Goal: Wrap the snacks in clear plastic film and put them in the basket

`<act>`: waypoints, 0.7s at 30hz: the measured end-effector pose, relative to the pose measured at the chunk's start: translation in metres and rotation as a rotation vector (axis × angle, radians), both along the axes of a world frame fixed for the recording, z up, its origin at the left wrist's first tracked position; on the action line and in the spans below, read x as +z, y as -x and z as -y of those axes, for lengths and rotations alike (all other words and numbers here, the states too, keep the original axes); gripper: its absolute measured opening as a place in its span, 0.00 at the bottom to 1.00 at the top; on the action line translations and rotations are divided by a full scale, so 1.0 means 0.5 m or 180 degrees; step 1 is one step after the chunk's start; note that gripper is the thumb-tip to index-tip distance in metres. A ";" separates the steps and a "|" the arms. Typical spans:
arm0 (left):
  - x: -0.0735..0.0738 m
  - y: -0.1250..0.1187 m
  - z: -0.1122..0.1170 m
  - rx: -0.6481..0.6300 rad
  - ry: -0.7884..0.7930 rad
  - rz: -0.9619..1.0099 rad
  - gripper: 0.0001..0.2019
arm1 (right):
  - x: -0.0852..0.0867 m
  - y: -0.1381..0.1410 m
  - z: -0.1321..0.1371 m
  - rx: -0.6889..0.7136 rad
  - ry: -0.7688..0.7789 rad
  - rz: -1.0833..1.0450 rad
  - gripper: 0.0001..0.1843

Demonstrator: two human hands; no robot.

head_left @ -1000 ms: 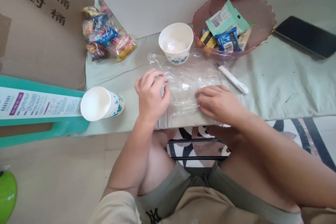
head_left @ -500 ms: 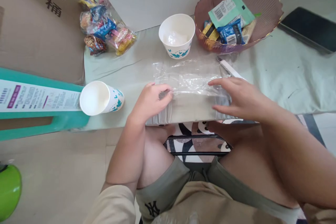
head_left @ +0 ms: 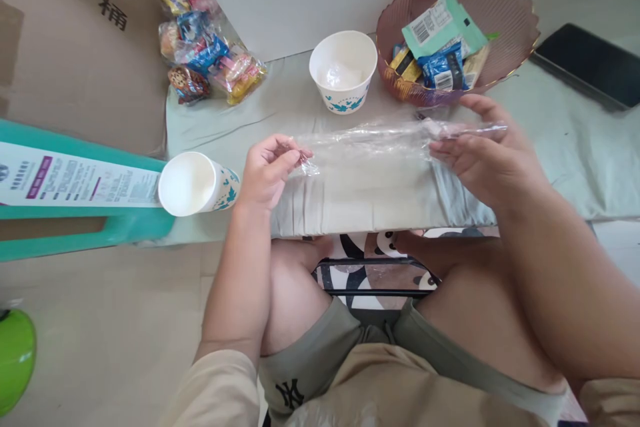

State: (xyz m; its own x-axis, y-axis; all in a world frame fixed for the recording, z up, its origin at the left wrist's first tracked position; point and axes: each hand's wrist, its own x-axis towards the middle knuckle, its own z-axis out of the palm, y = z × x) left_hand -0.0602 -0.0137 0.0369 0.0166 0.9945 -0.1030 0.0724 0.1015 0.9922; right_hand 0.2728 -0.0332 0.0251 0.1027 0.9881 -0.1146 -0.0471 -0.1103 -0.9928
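A clear plastic bag (head_left: 370, 133) stretches between my two hands above the cloth-covered table (head_left: 360, 193). My left hand (head_left: 269, 177) pinches its left end between thumb and fingers, and a small crumpled flap hangs below the fingertips. At the other end, my right hand (head_left: 493, 157) is closed on the gathered plastic, with its index finger raised apart. Some of the plastic lies across the right fingers. Just behind the bag stands a white paper cup (head_left: 345, 101) with teal leaf prints. Part of a dark thin object shows behind the bag near my right hand.
A second paper cup (head_left: 225, 187) lies tilted on the left, near a teal carton (head_left: 135, 227). Wrapped snacks (head_left: 200, 47) lie at the back left. At the back right are a pink glass bowl (head_left: 515, 33) of packets and a black phone (head_left: 590, 67).
Both hands have closed on the plastic bag, lifting it and pulling it into a narrow strip. My right hand has moved right and away from me; the left shifted slightly left.
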 end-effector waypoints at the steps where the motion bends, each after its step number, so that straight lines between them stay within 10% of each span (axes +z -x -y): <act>1: -0.002 -0.003 -0.003 0.0154 0.0109 0.0175 0.07 | -0.001 0.001 -0.001 0.0050 0.0038 -0.0036 0.28; 21: -0.017 -0.014 -0.016 0.0342 0.0561 -0.0204 0.18 | 0.009 0.038 -0.009 -0.0257 0.1141 0.1115 0.17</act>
State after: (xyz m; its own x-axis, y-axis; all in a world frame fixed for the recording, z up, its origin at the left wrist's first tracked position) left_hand -0.0533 -0.0056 0.0285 -0.1007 0.9567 -0.2730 0.1141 0.2837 0.9521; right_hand 0.2536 -0.0289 0.0297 0.2703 0.8801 -0.3902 0.2595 -0.4569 -0.8508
